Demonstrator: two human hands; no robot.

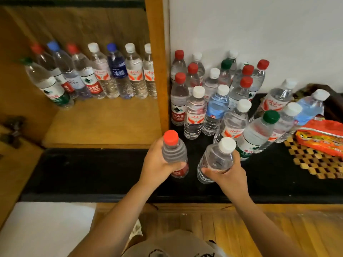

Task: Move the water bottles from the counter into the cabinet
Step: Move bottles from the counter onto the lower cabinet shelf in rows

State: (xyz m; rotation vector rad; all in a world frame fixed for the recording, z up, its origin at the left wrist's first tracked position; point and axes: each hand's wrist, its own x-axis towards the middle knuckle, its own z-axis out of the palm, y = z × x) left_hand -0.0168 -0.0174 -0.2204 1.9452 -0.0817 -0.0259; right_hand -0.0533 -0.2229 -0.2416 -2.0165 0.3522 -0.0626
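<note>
Water bottles — red-capped bottle (174, 154) gripped by left hand (157, 162), white-capped bottle (216, 160) gripped by right hand (227, 173), both upright above counter (83, 173) front edge | cabinet (102, 123) lies up-left — left hand nearer.

Dark blue bottle with a blue cap (118, 71) in the wooden cabinet: white characters "冰露" on its label. Clear red-capped bottle (178, 101) at the left edge of the counter cluster: red band reading "天山雪". Pale blue white-capped bottle (216, 110) beside it: letters "NB" partly visible. Other labels illegible.
</note>
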